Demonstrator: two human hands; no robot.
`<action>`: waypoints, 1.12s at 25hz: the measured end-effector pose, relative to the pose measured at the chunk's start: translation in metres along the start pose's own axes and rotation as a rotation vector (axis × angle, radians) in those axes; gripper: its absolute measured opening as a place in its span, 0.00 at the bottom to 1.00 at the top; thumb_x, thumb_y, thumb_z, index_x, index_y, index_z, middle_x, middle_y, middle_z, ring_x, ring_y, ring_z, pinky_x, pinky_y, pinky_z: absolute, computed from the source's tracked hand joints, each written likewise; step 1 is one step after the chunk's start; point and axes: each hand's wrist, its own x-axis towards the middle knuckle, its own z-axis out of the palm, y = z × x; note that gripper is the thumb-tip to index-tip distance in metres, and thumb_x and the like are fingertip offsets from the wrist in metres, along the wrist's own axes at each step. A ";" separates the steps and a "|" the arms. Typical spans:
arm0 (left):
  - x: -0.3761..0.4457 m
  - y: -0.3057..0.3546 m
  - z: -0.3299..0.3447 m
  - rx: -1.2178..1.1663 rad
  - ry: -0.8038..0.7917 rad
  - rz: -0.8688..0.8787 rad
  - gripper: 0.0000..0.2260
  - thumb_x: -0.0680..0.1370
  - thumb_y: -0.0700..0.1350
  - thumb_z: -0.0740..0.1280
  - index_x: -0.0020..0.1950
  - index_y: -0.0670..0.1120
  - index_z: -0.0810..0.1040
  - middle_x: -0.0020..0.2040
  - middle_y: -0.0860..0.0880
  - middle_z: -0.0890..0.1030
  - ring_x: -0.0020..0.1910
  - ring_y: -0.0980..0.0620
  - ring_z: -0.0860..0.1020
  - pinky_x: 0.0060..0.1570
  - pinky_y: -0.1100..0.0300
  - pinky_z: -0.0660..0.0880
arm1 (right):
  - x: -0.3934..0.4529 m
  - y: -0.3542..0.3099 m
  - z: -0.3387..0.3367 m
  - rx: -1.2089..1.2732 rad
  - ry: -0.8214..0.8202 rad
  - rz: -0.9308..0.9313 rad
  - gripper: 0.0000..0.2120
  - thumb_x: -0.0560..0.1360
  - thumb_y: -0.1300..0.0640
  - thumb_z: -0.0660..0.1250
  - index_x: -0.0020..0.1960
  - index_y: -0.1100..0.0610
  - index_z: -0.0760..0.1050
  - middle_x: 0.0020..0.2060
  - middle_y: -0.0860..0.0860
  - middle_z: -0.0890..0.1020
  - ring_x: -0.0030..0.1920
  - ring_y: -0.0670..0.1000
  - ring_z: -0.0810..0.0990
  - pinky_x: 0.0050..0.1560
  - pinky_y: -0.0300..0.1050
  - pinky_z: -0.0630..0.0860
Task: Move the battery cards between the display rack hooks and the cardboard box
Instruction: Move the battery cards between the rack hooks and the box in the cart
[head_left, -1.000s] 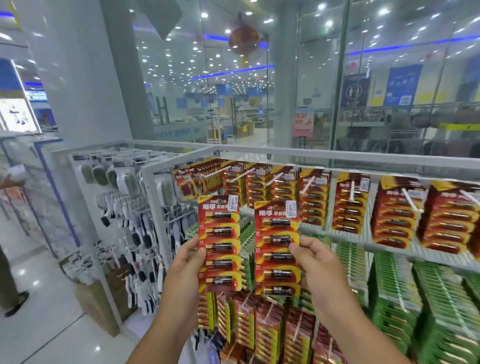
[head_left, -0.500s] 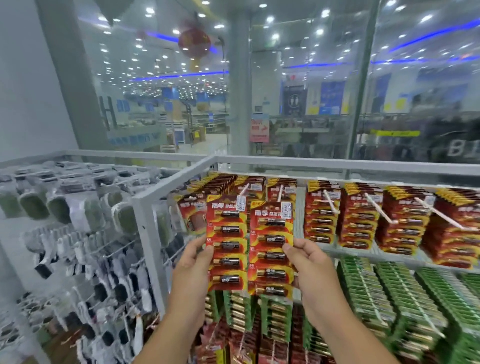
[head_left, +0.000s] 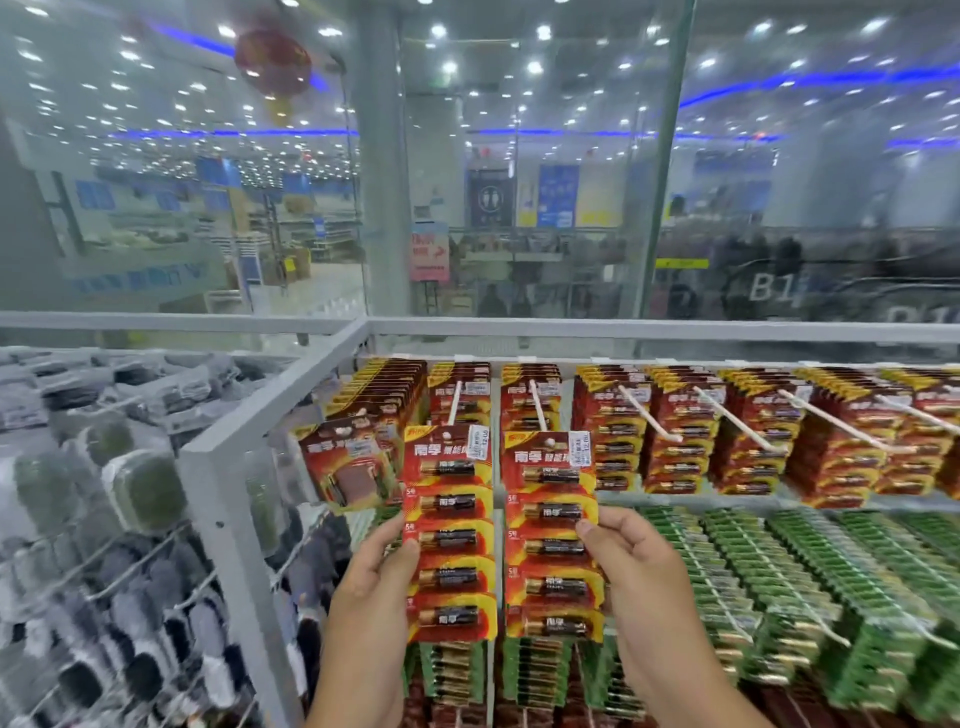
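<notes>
You pinched a card edge in each hand — left hand (head_left: 374, 577), right hand (head_left: 631, 561); missing hooks (head_left: 540, 415) risked torn holes.

2 bare forearms show, no sleeves; left hand (head_left: 376, 582) and right hand (head_left: 631, 566) wear nothing.

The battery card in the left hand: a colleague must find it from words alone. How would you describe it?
Start at the white rack frame, then its top row of red cards on white hooks. In front hang two long red-and-yellow strips; the left-hand battery card, pinched by the left hand, is nearer the frame than the right hand's.
</notes>
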 end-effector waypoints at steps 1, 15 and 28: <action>0.004 -0.002 0.000 -0.007 0.007 -0.005 0.07 0.84 0.45 0.65 0.60 0.56 0.79 0.46 0.56 0.88 0.46 0.52 0.87 0.46 0.49 0.82 | 0.002 0.001 0.000 0.005 0.007 0.008 0.03 0.81 0.58 0.70 0.51 0.54 0.83 0.45 0.49 0.87 0.54 0.52 0.84 0.63 0.54 0.77; 0.100 -0.006 0.065 -0.023 0.099 -0.049 0.08 0.86 0.48 0.63 0.64 0.52 0.76 0.60 0.53 0.79 0.59 0.50 0.78 0.61 0.52 0.72 | 0.130 0.016 0.036 -0.037 0.120 -0.010 0.07 0.83 0.52 0.67 0.60 0.51 0.78 0.57 0.45 0.81 0.60 0.49 0.78 0.61 0.49 0.75; 0.146 -0.028 0.073 0.064 0.262 -0.014 0.06 0.83 0.54 0.67 0.58 0.56 0.80 0.43 0.56 0.79 0.41 0.54 0.75 0.43 0.55 0.72 | 0.173 0.025 0.044 -0.072 0.175 -0.081 0.10 0.82 0.53 0.69 0.59 0.56 0.82 0.52 0.47 0.84 0.54 0.47 0.81 0.55 0.44 0.78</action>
